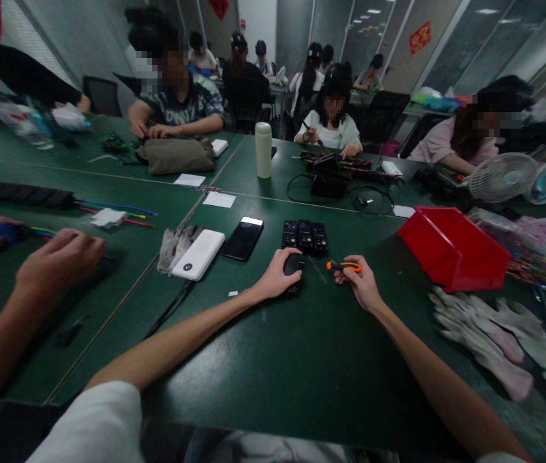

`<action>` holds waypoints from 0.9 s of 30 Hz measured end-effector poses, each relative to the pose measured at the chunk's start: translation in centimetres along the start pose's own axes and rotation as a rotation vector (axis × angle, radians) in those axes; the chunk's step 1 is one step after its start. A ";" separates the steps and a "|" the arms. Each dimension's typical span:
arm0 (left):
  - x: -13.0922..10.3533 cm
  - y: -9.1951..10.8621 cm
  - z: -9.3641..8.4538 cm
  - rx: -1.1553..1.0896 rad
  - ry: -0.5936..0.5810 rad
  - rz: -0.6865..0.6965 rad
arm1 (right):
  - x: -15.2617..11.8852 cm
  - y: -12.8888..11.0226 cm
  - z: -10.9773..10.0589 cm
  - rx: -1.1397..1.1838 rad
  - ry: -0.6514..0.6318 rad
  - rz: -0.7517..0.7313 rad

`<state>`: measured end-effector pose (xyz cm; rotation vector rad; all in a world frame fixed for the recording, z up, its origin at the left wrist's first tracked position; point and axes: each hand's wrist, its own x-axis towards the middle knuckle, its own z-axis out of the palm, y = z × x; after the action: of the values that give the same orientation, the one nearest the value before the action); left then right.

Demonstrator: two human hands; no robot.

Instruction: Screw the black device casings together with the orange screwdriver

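My left hand (pixel 280 275) is closed round a small black block-shaped device (pixel 292 263) low over the green table. To its right, my right hand (pixel 359 283) grips a short orange-and-black handled tool (pixel 345 265), its orange end pointing left toward the device. A narrow gap separates the tool from the device; the tool's exact kind cannot be made out. Just beyond my left hand, several small black box-shaped devices (pixel 305 235) stand in a tight row. Part of another dark piece shows beneath my left hand.
Left of my hands lie a black phone (pixel 244 239), a white power bank (pixel 199 254) and a grey glove (pixel 175 247). At right are a red bin (pixel 453 251) and work gloves (pixel 485 334). A co-worker's hands (pixel 58 270) handle wires at left. A pale bottle (pixel 263 151) stands farther back.
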<state>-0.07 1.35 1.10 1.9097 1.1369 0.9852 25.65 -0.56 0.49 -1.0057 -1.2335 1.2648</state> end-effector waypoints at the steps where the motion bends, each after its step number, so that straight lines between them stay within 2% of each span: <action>1: 0.0 0.0 0.0 -0.001 -0.001 0.000 | 0.0 0.0 0.0 0.001 0.000 -0.004; 10: -0.1 -0.1 0.0 -0.004 0.002 0.008 | -0.1 -0.4 0.2 -0.004 -0.032 0.001; 27: 0.0 0.0 0.0 0.001 -0.001 0.008 | 0.0 0.3 -0.1 -0.054 -0.028 0.015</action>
<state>-0.10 1.31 1.09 1.9169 1.1305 0.9882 25.74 -0.48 0.19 -1.0407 -1.2893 1.2666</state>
